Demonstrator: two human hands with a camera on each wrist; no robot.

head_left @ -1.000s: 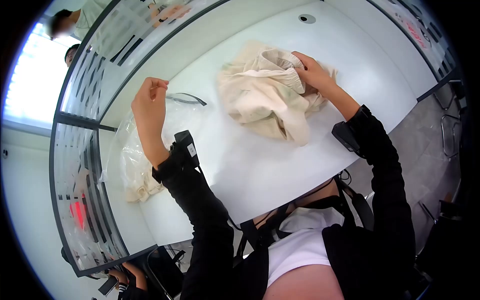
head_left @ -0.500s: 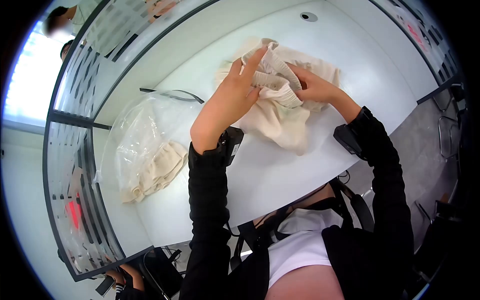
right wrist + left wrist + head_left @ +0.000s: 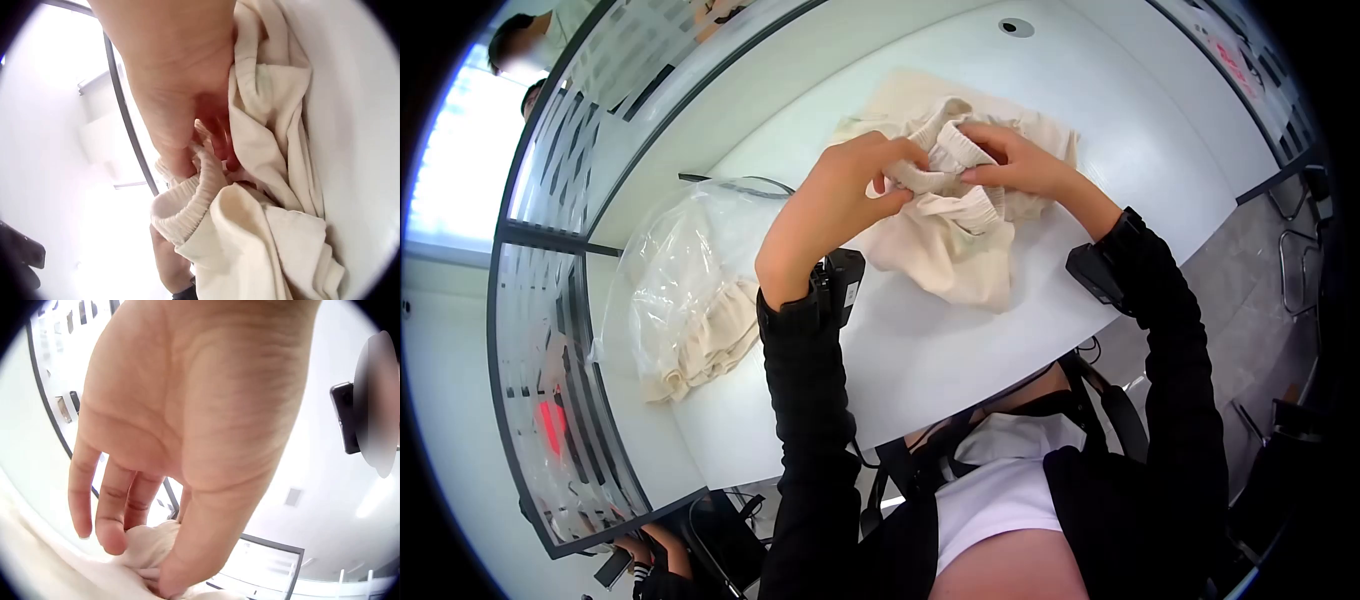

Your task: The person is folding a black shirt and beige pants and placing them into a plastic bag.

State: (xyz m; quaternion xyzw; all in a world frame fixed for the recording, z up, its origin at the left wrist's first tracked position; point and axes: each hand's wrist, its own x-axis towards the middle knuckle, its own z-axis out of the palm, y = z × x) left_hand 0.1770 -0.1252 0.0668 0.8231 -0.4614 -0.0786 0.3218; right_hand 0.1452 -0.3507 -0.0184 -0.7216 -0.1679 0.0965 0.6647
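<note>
A crumpled cream garment (image 3: 945, 255) with a gathered elastic band lies in the upper middle of the white table. My right hand (image 3: 1032, 165) pinches the elastic band (image 3: 203, 194) between thumb and fingers, seen close in the right wrist view. From the other side, my left hand (image 3: 832, 200) holds the band's left edge, its thumb below and fingers above. In the left wrist view the thumb (image 3: 194, 550) and fingers meet around a bunched fold of cream cloth (image 3: 150, 544). The garment's far folds spread out behind both hands.
A clear plastic bag (image 3: 655, 245) with a dark strip at its top lies at the left, over more gathered cream cloth (image 3: 720, 340). Low partition panels (image 3: 565, 240) border the white table (image 3: 920, 370) on the left. A cable hole (image 3: 1016, 27) sits at the back.
My left hand has come right from above the plastic bag to the garment's elastic band, its fingers closing onto the edge. My right hand stays on the band, which is now drawn narrower.
</note>
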